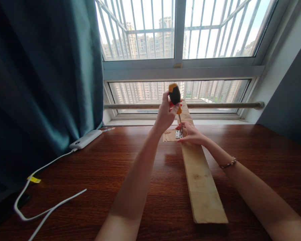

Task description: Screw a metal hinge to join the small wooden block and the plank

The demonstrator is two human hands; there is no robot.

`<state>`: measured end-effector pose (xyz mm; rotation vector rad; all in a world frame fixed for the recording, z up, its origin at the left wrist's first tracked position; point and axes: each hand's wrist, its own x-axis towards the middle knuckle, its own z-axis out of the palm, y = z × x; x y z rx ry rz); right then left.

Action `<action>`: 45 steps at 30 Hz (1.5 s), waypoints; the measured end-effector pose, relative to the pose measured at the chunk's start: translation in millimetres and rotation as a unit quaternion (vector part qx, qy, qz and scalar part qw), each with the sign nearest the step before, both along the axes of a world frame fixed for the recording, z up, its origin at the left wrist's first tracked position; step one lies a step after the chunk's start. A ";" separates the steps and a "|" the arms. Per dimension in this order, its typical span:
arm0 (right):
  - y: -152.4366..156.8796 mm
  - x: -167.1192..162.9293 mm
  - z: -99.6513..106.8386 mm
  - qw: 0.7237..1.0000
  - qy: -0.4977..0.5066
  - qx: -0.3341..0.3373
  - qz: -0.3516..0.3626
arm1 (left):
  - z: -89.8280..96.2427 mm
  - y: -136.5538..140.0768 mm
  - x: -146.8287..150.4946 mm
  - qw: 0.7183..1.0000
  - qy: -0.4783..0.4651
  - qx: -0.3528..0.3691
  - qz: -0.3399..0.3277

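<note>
My left hand (pixel 167 112) is closed around the handle of a yellow and black screwdriver (pixel 175 94), held above the wood. Its metal shaft slants down to a small silver hinge (pixel 178 134). The hinge lies where a long wooden board (pixel 202 177) meets a shorter wooden piece (pixel 168 136) jutting out to the left. My right hand (pixel 192 134) rests on the long board, thumb and fingers curled around the hinge at the screwdriver's tip. Those fingers partly cover the hinge, and any screw under the tip is too small to make out.
The dark wooden tabletop (pixel 90 167) reaches to the window sill, where a horizontal rail (pixel 215 105) crosses the window. At the left lie a white power bank (pixel 86 139) and its white cable (pixel 47 164), beside a dark blue-green curtain (pixel 65 67).
</note>
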<state>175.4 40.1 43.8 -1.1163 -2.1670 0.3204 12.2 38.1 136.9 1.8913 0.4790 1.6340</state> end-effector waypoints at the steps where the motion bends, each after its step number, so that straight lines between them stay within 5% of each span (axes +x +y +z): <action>1: 0.5 0.2 -0.4 1.000 -0.001 0.001 0.001 | 0.0 0.4 -0.2 1.000 0.002 0.000 0.001; 15: 2.1 1.1 -2.3 1.000 0.008 0.003 0.000 | -1.2 3.0 -1.6 0.989 -0.054 0.014 0.134; 32: -3.4 -1.2 2.3 1.000 0.000 -0.006 -0.012 | -9.7 2.3 7.3 0.994 -0.013 0.031 0.108; 39: -4.6 -2.4 3.1 1.000 0.004 -0.010 -0.015 | -8.3 4.6 4.5 0.983 -0.026 0.036 0.177; 45: -2.3 -1.3 1.3 1.000 -0.002 -0.004 -0.013 | -14.0 7.5 10.6 0.995 0.008 0.025 0.094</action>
